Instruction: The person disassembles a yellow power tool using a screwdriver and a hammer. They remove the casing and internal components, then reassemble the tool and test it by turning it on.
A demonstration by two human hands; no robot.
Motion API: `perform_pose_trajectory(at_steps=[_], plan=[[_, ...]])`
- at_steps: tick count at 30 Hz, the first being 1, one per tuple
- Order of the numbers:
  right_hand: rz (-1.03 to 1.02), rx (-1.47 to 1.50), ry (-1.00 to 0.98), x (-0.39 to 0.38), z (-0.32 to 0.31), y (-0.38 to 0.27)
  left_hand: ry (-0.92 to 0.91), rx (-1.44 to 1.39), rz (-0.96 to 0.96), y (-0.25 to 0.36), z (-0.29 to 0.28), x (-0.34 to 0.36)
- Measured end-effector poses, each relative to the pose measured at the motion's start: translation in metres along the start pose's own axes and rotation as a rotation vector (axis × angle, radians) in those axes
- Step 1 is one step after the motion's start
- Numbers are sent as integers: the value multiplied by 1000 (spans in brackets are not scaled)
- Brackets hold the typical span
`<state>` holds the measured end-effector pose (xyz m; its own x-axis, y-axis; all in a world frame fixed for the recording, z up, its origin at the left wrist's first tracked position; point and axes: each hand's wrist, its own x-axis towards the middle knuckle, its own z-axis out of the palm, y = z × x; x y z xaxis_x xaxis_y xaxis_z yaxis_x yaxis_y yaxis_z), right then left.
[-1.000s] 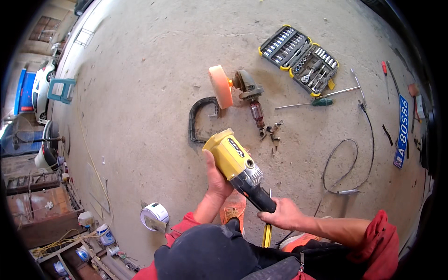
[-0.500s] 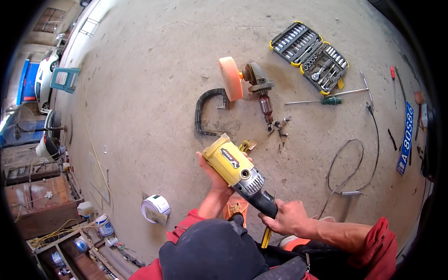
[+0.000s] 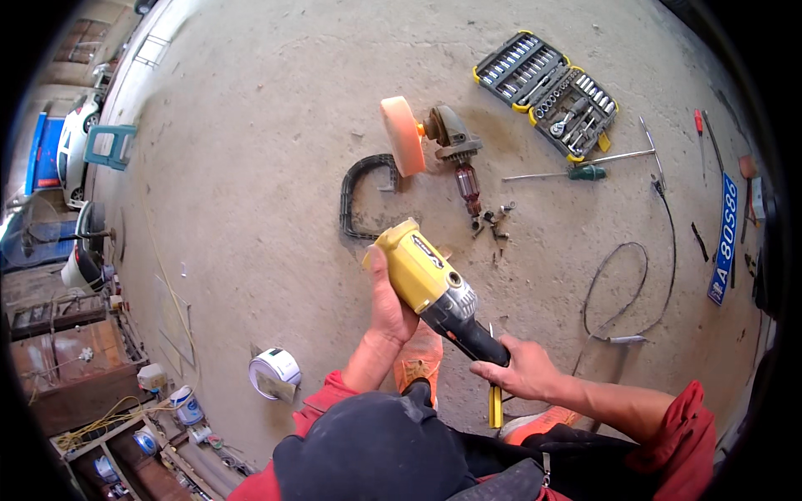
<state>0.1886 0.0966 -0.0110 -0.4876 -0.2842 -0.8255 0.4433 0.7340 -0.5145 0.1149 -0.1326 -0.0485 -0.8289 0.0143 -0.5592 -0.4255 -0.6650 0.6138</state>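
While a wide, dusty, grey-brown concrete floor fills most of the view, an open dark grey plastic tool case with yellow corners lies at the upper right, metal sockets and bits in its slots. Off the floor, just ahead of the person, both hands hold up a yellow-and-black plastic power-tool housing. Its broad yellow barrel points up and leftward, away from the body; a dark slanted label and a round hole mark its side. Next comes a scuffed silver-grey section with vent slots, then a slim black grip running down to the right. The left hand cups the barrel, thumb up along its side, other fingers mostly hidden. The right hand curls around the grip's end. Beyond them on the floor, a thick orange disc-shaped pad is joined to a grey metal gear head, with a copper-and-steel armature projecting toward the person. A black curved handle lies beside the pad. Below the right hand shows a narrow yellow bar; whether that hand also pinches it, I cannot tell. Small dark screws lie scattered near the armature's tip.
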Motion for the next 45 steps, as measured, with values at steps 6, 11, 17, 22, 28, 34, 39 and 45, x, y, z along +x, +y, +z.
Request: perform_pose_trajectory(at_steps=[6, 11, 17, 22, 28, 34, 39, 45], plan=[[-52, -16, 65, -6, -6, 4, 64, 82, -26, 0, 5, 3], [-141, -363, 113, -19, -5, -13, 95, 120, -23, 1, 4, 6], [-95, -271, 66, -23, 3, 1, 179, 241, 30, -8, -9, 19], [22, -92, -7, -12, 6, -7, 257, 275, 60, -2, -21, 15], [-91, 26, 15, 9, -5, 16, 229, 171, -76, 5, -16, 10], [-77, 394, -276, 15, 5, 31, 155, 72, -160, -3, -19, 11], [-56, 254, -194, 6, -1, 9, -4, -22, -159, -7, -10, 9], [-32, 155, 12, -9, 2, -9, -34, -119, -150, -20, -19, 20]])
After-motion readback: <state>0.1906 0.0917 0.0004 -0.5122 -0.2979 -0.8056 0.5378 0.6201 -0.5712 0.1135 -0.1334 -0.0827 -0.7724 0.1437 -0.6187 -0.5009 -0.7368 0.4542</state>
